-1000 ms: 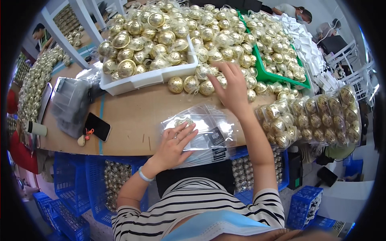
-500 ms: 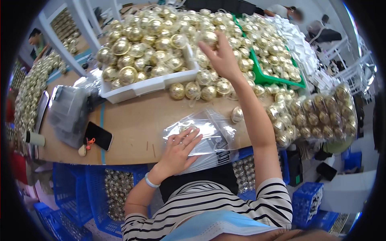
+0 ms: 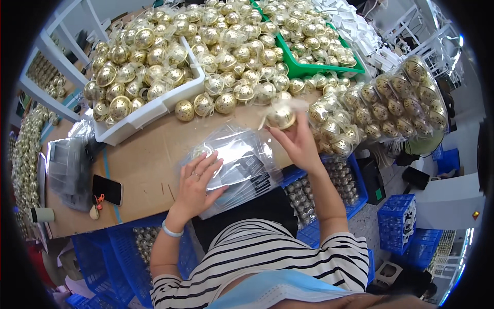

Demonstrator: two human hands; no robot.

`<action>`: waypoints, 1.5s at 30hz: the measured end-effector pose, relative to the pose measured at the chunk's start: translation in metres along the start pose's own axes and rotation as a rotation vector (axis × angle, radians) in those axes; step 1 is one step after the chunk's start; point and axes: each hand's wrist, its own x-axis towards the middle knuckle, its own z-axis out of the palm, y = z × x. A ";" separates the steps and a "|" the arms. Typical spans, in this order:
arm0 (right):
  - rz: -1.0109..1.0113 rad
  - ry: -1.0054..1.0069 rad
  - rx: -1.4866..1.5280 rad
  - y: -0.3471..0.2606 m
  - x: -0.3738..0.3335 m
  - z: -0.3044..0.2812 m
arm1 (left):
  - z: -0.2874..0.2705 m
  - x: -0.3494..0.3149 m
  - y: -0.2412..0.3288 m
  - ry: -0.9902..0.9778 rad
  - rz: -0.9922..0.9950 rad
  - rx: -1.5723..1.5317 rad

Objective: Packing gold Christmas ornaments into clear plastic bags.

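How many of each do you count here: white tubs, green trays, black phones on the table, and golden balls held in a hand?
White tub: 1
Green tray: 1
Black phone: 1
Golden ball held in the right hand: 1
Total: 4

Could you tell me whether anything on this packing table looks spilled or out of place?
Mostly orderly. A few loose gold balls lie on the brown table in front of the white bin rather than in it. The right hand holds one ball; the left hand rests on clear bags.
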 end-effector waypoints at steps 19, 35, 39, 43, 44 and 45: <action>0.278 -0.679 -0.229 0.059 0.013 0.035 | 0.005 -0.009 -0.011 0.047 0.046 -0.121; 0.261 0.416 -0.637 0.037 -0.016 -0.030 | -0.006 -0.001 0.009 -0.046 -0.068 -0.030; 0.057 0.432 -1.192 0.070 0.019 -0.015 | -0.008 0.001 0.020 -0.088 -0.071 0.016; -0.099 0.356 -1.183 0.074 0.016 -0.021 | -0.004 -0.002 0.022 -0.122 -0.095 0.100; -0.107 0.341 -1.181 0.062 0.001 -0.022 | -0.004 -0.001 0.020 -0.112 -0.107 0.103; -0.127 0.280 -1.159 0.050 -0.017 -0.026 | -0.006 0.000 0.020 -0.118 -0.108 0.077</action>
